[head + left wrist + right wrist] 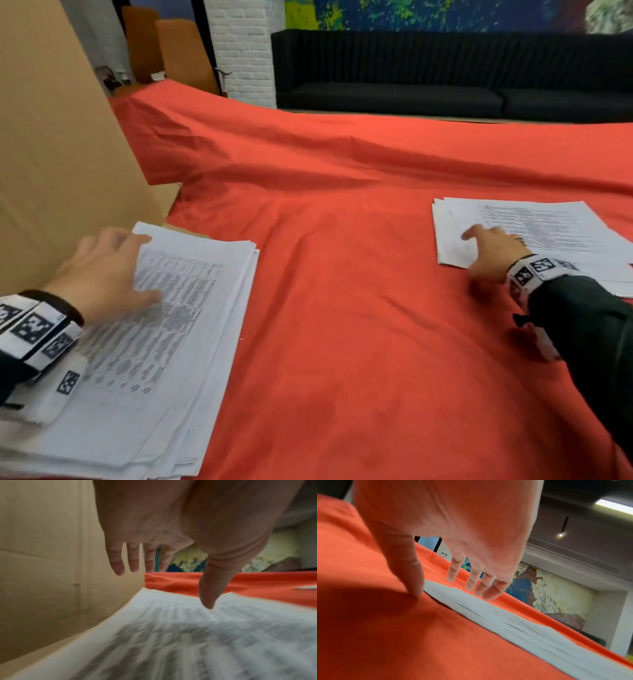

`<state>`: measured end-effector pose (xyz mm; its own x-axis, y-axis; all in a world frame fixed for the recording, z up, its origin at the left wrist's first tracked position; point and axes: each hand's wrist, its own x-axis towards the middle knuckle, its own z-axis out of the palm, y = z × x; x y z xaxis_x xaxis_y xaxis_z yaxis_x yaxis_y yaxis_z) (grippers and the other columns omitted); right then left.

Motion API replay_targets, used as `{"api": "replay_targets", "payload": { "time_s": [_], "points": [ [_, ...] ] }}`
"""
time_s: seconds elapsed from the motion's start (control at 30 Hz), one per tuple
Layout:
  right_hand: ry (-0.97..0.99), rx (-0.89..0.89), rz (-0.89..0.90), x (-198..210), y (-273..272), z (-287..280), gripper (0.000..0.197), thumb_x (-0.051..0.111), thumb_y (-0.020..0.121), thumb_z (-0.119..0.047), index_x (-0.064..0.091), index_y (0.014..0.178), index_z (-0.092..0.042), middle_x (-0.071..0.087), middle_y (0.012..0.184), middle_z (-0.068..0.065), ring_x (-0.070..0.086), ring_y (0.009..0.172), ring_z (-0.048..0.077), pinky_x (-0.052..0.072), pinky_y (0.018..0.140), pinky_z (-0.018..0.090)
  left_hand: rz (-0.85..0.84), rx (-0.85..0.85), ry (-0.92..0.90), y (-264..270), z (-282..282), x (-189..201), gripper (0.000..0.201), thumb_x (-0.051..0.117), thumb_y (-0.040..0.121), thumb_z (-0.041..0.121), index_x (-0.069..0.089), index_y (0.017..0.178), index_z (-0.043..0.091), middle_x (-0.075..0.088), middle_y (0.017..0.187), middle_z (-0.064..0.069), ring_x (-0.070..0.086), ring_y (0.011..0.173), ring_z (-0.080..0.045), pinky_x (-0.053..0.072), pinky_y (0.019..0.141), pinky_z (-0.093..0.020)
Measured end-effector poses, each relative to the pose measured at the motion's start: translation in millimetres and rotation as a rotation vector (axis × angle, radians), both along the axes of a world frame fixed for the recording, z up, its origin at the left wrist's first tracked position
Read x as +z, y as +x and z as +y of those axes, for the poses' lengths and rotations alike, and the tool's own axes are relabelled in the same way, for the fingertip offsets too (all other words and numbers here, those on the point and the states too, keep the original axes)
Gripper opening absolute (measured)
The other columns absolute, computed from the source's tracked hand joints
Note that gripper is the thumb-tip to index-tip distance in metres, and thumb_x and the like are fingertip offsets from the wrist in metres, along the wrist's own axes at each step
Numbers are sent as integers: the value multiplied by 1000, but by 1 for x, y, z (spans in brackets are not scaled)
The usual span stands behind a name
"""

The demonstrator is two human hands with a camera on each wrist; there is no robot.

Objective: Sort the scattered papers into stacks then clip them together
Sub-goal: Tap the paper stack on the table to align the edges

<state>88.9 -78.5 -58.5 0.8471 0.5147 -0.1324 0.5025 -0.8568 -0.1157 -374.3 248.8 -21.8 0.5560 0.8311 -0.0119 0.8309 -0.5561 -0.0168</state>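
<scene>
A thick stack of printed sheets (178, 329) lies at the near left of the red cloth. My left hand (106, 270) hovers over its far left corner with straight, spread fingers; the thumb (211, 595) points down at the top sheet (197, 642). A second, thinner stack (534, 226) lies at the right. My right hand (489, 250) is over its near left part, fingers straight and spread. In the right wrist view the thumb (414, 577) touches the cloth beside the stack's edge (505, 618), and the fingers hover above the sheets. No clip is in view.
A red cloth (342, 274) covers the table. A tall cardboard panel (58, 154) stands at the left, right behind the left stack. A black sofa (445, 75) and a white brick pillar (245, 51) stand beyond the table's far edge.
</scene>
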Motion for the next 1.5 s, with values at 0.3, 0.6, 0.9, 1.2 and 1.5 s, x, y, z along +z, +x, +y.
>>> {"api": "replay_targets", "payload": {
  "time_s": [0.3, 0.6, 0.9, 1.2, 1.5],
  "points": [
    [-144, -15, -20, -11, 47, -3, 80, 74, 79, -18, 37, 150, -23, 60, 133, 16, 61, 119, 36, 51, 90, 35, 41, -499, -209, 122, -86, 0, 73, 69, 73, 72, 53, 133, 34, 51, 134, 9, 48, 130, -17, 40, 112, -36],
    [-50, 74, -308, 2, 35, -7, 21, 59, 83, -10, 66, 101, -19, 70, 102, 18, 68, 99, 40, 56, 82, 43, -283, -571, -468, 202, -127, -13, 36, 68, 93, 49, 66, 115, 20, 70, 114, 1, 66, 101, -15, 52, 99, -33],
    [777, 602, 23, 12, -88, -23, 19, 89, 65, -24, 81, 81, -27, 75, 111, -7, 68, 102, 6, 49, 90, 23, -754, 414, -1416, 201, -80, -20, 109, 34, 82, 93, 55, 127, -5, 69, 123, -22, 70, 106, -36, 57, 76, -42],
    [1047, 115, 808, 19, -108, -38, 62, 63, 57, 36, 82, 74, -21, 58, 133, 9, 70, 89, -2, 57, 75, 19, -558, 80, -1153, 197, -120, -35, 34, 84, 82, 10, 75, 115, 8, 80, 107, -8, 76, 102, -26, 63, 87, -42],
    [1119, -388, 901, 15, -65, -48, 24, 40, 88, 5, 55, 105, -3, 58, 108, 31, 48, 53, 24, 37, 49, 26, -30, -234, -581, 209, -142, -27, 36, 81, 86, 21, 63, 111, 3, 68, 111, -8, 65, 100, -25, 54, 89, -32]
  ]
}}
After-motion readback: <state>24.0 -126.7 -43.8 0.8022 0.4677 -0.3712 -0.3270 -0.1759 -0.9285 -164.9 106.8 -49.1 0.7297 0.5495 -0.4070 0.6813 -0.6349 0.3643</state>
